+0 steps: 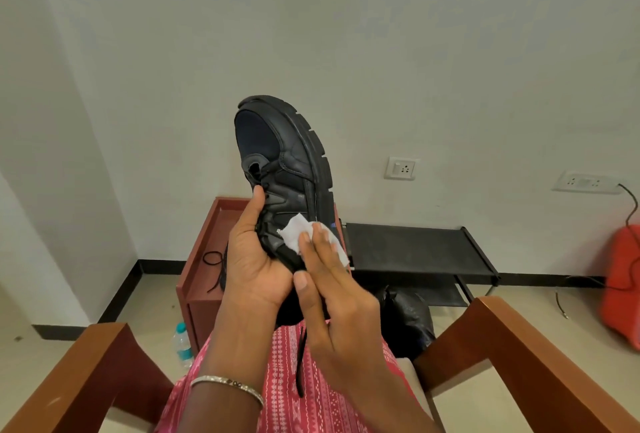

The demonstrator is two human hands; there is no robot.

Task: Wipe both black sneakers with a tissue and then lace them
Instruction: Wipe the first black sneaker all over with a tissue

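Head view: wiping step was under way. One black sneaker (287,162) was held toe-up above the lap. Left hand (252,259) gripped its lace side, fingers curled. Right hand (332,294) pressed the tissue (294,235) on the side panel, fingers straight and together. Matte leather, ridged sole, loose lace (300,363) dangling. Next move probably a sweep toward the toe.

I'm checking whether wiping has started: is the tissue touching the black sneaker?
Touching. The head view shows the right hand pressing the tissue flat against the side of the black sneaker with straight fingers, while the left hand grips it.
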